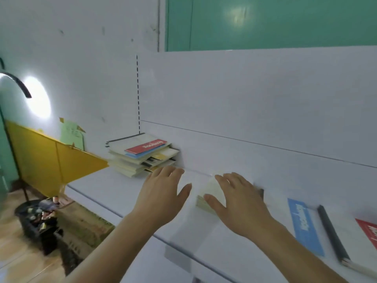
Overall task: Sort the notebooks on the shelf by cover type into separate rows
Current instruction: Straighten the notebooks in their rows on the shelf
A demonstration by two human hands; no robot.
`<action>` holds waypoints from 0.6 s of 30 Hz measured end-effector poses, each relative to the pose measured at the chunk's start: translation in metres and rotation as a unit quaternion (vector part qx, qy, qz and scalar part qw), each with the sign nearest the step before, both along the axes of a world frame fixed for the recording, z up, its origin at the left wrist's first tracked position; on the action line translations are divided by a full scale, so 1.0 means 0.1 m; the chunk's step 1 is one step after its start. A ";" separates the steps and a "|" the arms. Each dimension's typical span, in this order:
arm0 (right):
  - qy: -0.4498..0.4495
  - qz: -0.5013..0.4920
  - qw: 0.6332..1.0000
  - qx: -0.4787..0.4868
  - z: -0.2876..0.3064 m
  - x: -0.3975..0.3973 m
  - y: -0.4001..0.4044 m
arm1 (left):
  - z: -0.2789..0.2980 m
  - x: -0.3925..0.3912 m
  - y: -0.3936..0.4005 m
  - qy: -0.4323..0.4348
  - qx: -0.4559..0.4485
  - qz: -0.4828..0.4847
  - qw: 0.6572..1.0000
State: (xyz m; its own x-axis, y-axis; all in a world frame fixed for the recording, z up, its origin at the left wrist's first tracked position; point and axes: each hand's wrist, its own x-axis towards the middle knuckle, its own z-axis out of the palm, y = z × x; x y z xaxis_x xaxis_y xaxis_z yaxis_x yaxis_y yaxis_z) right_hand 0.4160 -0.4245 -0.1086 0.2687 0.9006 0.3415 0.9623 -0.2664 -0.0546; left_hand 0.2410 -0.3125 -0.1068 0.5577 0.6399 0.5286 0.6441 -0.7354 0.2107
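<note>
The right hand [238,199] lies flat, fingers straight and spread, on a pale notebook [212,193] resting on the white shelf [122,193]; its grip is wide and nothing is pinched. The left hand [163,193] hovers just beside it, fingers also straight, holding nothing, its fingertips near the stack of notebooks [140,156] piled against the shelf's back corner. To the right lie a blue-labelled notebook [304,223] with a black spine and a red-labelled one [367,231] at the frame's edge.

The pale notebook looks blurred, so its exact edges are hard to tell. Judging from the flat palm, a slide is likelier than a lift. Pushed too hard, it could nudge the loosely squared stack askew, or slip toward the shelf's front lip.
</note>
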 end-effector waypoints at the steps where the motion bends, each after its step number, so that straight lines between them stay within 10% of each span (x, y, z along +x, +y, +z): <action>1: 0.002 0.008 1.000 0.003 0.01 -0.11 0.17 | 0.01 -0.13 0.14 -0.001 0.000 0.011 1.000; 18: 0.038 0.039 0.997 0.059 0.09 -0.71 2.71 | 0.21 -0.82 2.50 0.079 -0.007 0.077 0.994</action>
State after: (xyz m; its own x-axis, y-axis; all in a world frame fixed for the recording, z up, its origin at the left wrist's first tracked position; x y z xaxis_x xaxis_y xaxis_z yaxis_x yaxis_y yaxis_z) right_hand 0.3450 -0.1535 -0.0992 0.2284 0.8741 0.4287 0.9718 -0.1785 -0.1540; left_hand 0.1587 -0.0630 -0.0860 0.5281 0.7312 0.4318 0.7749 -0.6229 0.1073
